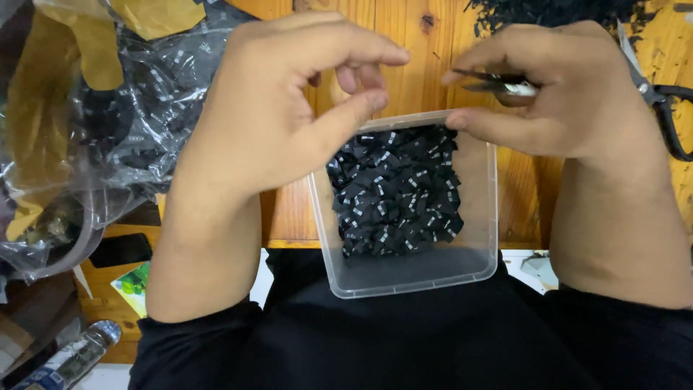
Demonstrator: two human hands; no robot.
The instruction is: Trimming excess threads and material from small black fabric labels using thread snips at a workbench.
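Observation:
A clear plastic tub (482, 254) rests half on my lap and half on the wooden table edge. It holds several small black fabric labels (395, 191) with white print. My right hand (556, 94) hovers over the tub's far right corner, shut on small metal snips (499, 83) whose blades point left. My left hand (289, 94) hangs over the tub's far left corner with thumb and fingers curled and apart; nothing shows between them.
A crinkled clear plastic bag (137, 101) with more black labels lies at the left. Black scissors (664, 108) lie at the right edge. A heap of black scraps (548, 11) sits at the back. A bottle (72, 357) stands lower left.

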